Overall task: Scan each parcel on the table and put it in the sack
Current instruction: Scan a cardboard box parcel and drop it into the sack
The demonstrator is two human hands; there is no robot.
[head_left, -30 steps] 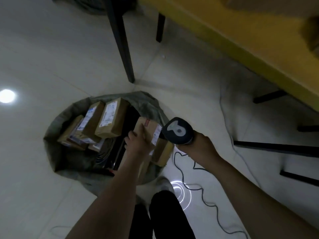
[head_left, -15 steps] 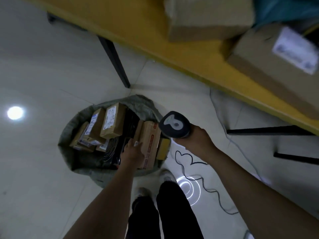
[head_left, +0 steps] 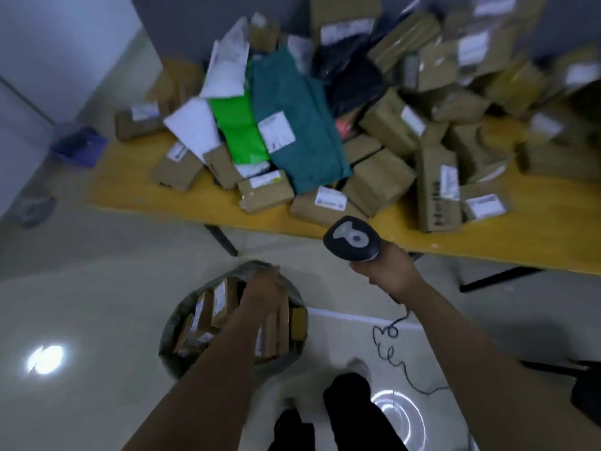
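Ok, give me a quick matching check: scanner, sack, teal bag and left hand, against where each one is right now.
Things:
1 scanner
2 sack
3 teal bag
4 left hand

Places:
A on the table
B over the sack
C in the right hand
D on the floor

Pairs: 1-C, 2-D, 3-A, 4-B.

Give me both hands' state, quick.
Left hand: over the sack, too blurred to tell.
Right hand: grips the scanner.
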